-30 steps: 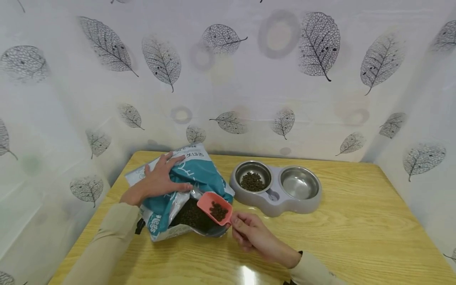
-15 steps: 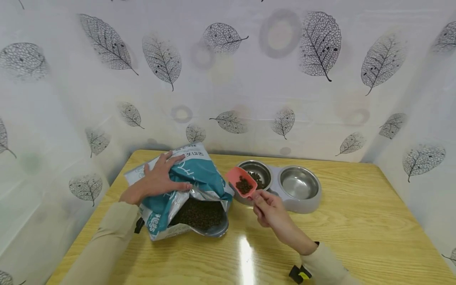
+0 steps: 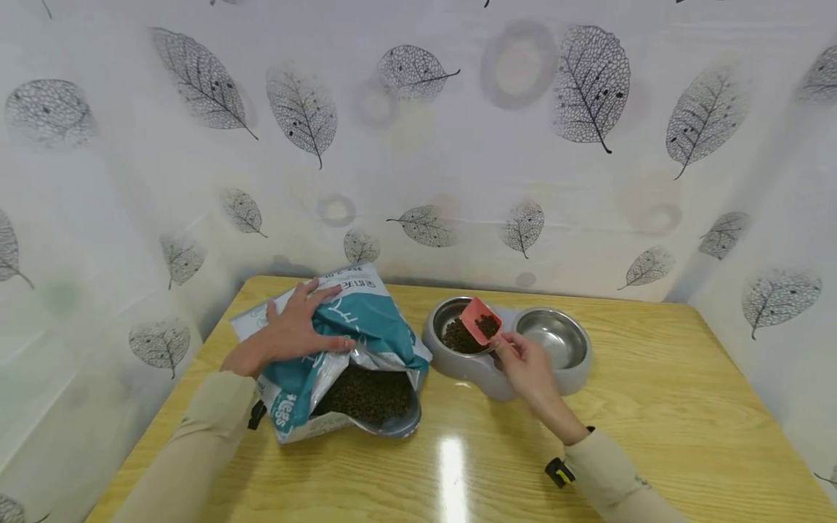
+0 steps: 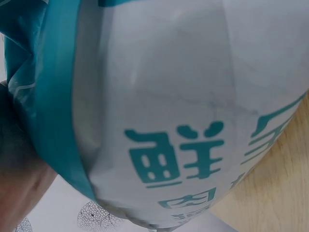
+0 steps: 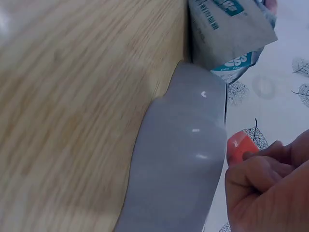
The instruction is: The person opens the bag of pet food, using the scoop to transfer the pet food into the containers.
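My left hand (image 3: 292, 325) lies with spread fingers on top of a teal and white pet food bag (image 3: 366, 316). The bag rests on its side, its mouth facing the front right and full of brown kibble (image 3: 369, 396). In my right hand (image 3: 528, 369) is the handle of a pink scoop (image 3: 472, 314), tilted over the left steel bowl (image 3: 438, 316) with some kibble inside it. More kibble (image 3: 458, 338) lies in that bowl. The right wrist view shows curled fingers and part of the scoop (image 5: 239, 145) above the bowl stand's side.
A grey double bowl stand (image 3: 500, 386) sits on the wooden table (image 3: 660, 407), right of the bag. Its right steel bowl (image 3: 559, 338) is bare inside. Behind the table hangs a leaf-patterned curtain (image 3: 451, 174).
My right hand has carried the scoop of kibble from the bag's mouth rightward to the left bowl and tipped it there. The left hand has stayed on the bag.
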Demonstrator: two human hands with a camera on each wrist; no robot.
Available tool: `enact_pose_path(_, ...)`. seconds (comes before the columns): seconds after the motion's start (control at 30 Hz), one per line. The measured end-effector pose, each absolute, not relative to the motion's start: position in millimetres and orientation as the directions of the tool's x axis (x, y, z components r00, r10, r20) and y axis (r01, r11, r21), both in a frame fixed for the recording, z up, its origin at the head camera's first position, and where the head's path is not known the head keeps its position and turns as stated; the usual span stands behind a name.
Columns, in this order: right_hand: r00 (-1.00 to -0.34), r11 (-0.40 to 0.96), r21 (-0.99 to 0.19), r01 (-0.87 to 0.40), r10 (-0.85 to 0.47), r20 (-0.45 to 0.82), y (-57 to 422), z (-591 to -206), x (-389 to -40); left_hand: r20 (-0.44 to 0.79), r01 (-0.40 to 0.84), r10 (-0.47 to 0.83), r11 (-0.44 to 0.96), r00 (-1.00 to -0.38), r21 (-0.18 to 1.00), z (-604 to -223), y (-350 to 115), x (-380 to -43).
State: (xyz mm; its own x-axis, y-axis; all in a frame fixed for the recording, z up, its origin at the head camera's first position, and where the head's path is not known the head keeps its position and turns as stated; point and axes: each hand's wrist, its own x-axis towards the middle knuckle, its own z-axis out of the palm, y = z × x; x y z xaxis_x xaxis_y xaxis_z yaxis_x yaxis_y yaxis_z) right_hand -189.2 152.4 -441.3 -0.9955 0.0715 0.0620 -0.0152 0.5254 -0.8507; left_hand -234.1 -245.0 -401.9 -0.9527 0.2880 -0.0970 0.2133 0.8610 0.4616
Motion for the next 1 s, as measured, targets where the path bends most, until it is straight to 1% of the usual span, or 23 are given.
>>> enact_pose_path(0.1,-0.974,0.662,-0.732,-0.159,0.016,0.226,155.1,-447.6,-193.1,-0.098,0.211,0.285,0.863,-0.953,0.460,-401.0,-245.4,-234.3)
enact_pose_path(0.2,-0.915,0.762,-0.570,-0.307,-0.071,0.397,155.8,-452.8,-196.1,-0.096,0.210,0.286,0.859,-0.953,0.467,-399.9,-245.5,-234.2)
enact_pose_path(0.27,-0.864,0.815,-0.444,-0.371,-0.128,0.487,155.4,-454.6,-197.1,-0.095,0.211,0.286,0.859,-0.953,0.467,-400.1,-245.4,-234.3)
enact_pose_path(0.33,-0.826,0.859,-0.331,-0.391,-0.169,0.538,154.7,-455.4,-197.5,-0.094,0.213,0.288,0.858,-0.953,0.467,-400.9,-245.1,-234.2)
enact_pose_path(0.47,-0.767,0.918,-0.143,-0.371,-0.215,0.605,154.2,-454.5,-196.1,-0.092,0.214,0.287,0.859,-0.953,0.466,-402.6,-245.0,-233.3)
enact_pose_path(0.53,-0.751,0.930,-0.093,-0.356,-0.226,0.620,154.8,-453.5,-195.3,-0.096,0.212,0.286,0.861,-0.953,0.463,-402.8,-245.3,-232.9)
enact_pose_path(0.6,-0.749,0.932,-0.082,-0.354,-0.230,0.622,156.4,-452.6,-195.1,-0.095,0.213,0.287,0.860,-0.953,0.463,-402.1,-244.8,-232.6)
enact_pose_path(0.63,-0.758,0.928,-0.106,-0.356,-0.221,0.614,157.1,-451.6,-195.0,-0.094,0.215,0.289,0.859,-0.953,0.465,-401.6,-244.6,-232.4)
enact_pose_path(0.7,-0.805,0.903,-0.225,-0.365,-0.186,0.563,158.8,-449.0,-194.8,-0.092,0.216,0.289,0.859,-0.953,0.464,-401.2,-244.4,-232.7)
enact_pose_path(0.77,-0.871,0.842,-0.411,-0.351,-0.132,0.473,160.6,-445.3,-193.2,-0.086,0.219,0.290,0.858,-0.953,0.465,-401.2,-244.1,-233.1)
enact_pose_path(0.83,-0.933,0.729,-0.615,-0.302,-0.094,0.346,162.4,-440.7,-189.0,-0.089,0.216,0.286,0.862,-0.954,0.459,-401.7,-244.3,-233.3)
enact_pose_path(0.87,-0.956,0.652,-0.708,-0.273,-0.102,0.274,163.5,-438.9,-185.9,-0.089,0.214,0.284,0.862,-0.955,0.459,-401.8,-244.3,-233.2)
enact_pose_path(0.93,-0.974,0.485,-0.847,-0.218,-0.168,0.155,165.6,-436.7,-178.0,-0.089,0.213,0.284,0.863,-0.955,0.459,-402.5,-244.4,-233.0)
enact_pose_path(1.0,-0.954,0.320,-0.931,-0.174,-0.289,0.079,167.0,-436.5,-168.5,-0.090,0.212,0.283,0.862,-0.955,0.459,-403.1,-244.5,-232.9)
